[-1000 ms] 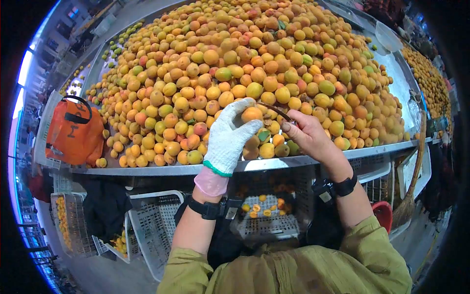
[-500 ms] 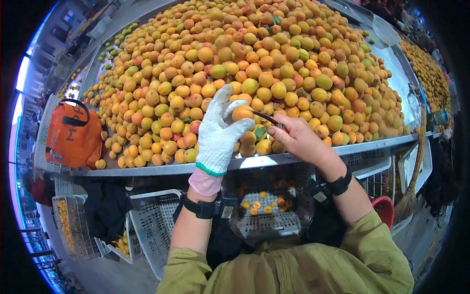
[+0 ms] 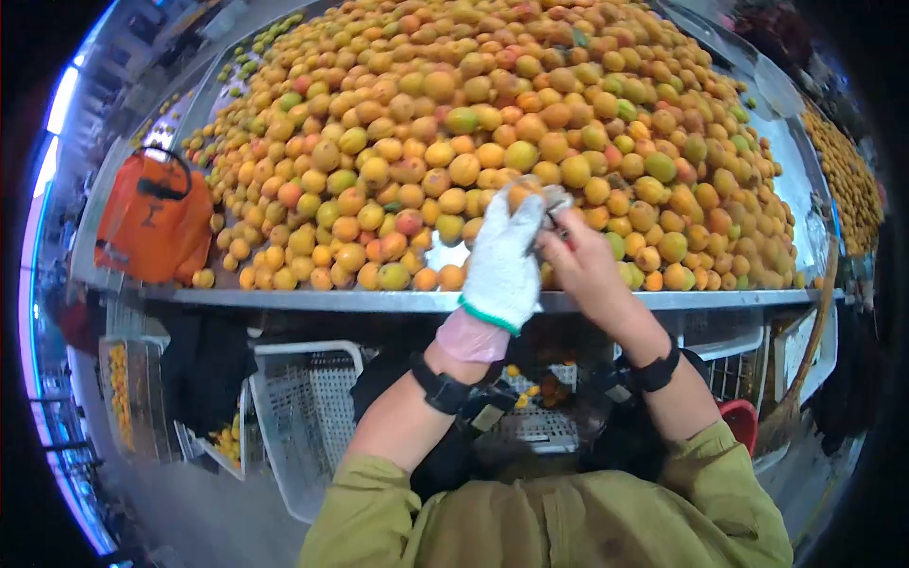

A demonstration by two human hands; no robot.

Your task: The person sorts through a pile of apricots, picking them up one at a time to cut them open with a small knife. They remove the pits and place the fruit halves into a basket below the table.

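My left hand (image 3: 507, 251), in a white knitted glove over a pink under-glove, is closed round an apricot (image 3: 524, 194) at the front of the heap. Bare and pinched, my right hand (image 3: 584, 263) meets the gloved fingertips from the right. It grips a small knife (image 3: 550, 223), a thin dark tool mostly hidden between the two hands. Just beyond my fingers lies a big heap of apricots (image 3: 436, 151), yellow to orange with some greenish ones. They rest on a metal table (image 3: 379, 301).
An orange bag (image 3: 154, 220) with a dark handle stands at the table's left end. Below the front edge sit a white crate (image 3: 301, 417) and, before my body, a crate (image 3: 554, 431) with apricot pieces. A broom (image 3: 786, 412) leans at the right, near a red basin (image 3: 740, 424).
My left hand has moved right with the apricot, right up against my right hand. The knife, plainly visible before, is now mostly covered. The camera view has shifted slightly.
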